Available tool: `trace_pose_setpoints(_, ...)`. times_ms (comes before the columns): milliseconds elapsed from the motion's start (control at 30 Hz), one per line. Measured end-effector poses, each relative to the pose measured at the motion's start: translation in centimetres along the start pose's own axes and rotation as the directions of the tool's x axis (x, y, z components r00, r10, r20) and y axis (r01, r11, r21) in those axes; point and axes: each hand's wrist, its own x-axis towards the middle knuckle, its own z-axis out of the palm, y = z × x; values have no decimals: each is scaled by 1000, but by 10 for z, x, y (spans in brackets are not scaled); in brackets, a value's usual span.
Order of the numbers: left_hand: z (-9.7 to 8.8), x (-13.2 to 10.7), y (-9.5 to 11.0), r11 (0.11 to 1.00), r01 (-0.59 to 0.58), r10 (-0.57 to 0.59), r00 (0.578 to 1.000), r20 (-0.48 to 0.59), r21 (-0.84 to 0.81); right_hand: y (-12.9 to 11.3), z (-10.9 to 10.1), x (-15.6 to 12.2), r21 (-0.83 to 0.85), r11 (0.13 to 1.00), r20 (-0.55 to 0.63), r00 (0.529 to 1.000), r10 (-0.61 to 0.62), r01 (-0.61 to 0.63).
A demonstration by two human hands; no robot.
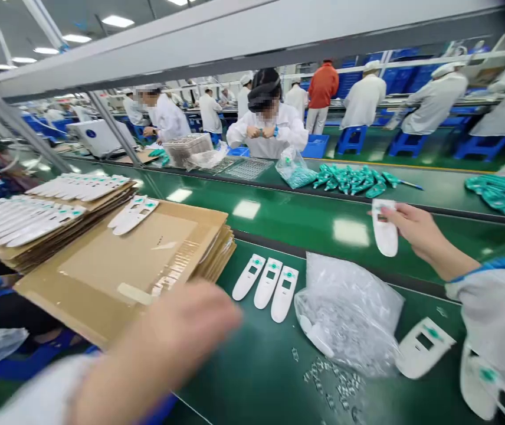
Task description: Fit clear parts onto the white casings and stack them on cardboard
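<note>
My right hand (pixel 416 233) is shut on a white plastic device casing (pixel 384 228), holding it upright above the green workbench (pixel 261 378). Below it lie several white casings with green marks (pixel 268 287) in a row, beside a clear plastic bag of small parts (pixel 345 313). Small metal parts (pixel 330 378) are scattered in front of the bag. My left hand (pixel 186 321) is blurred by motion, just above the near corner of a cardboard sheet (pixel 124 265). Nothing shows in it.
Stacked cardboard sheets carrying white casings (pixel 58 221) fill the left side. More casings (pixel 425 348) lie at the lower right. Across a raised conveyor (pixel 323 195), a co-worker (pixel 268 115) faces me beside green tubes (pixel 350 180). Several white-clad workers stand beyond.
</note>
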Motion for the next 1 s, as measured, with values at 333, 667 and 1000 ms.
trace_pose_setpoints(333,213,-26,29,976,-214,185,766,616,-27,-51,-10,-118,95,992,110,990,-91,81)
trace_pose_setpoints(667,182,-36,20,967,-75,196,834,516,-245,-5,-19,-166,60,997,47,998,50,-53)
trace_pose_setpoints(1000,116,55,60,734,114,14,983,183,-670,-44,38,-166,22,961,4,961,-276,276)
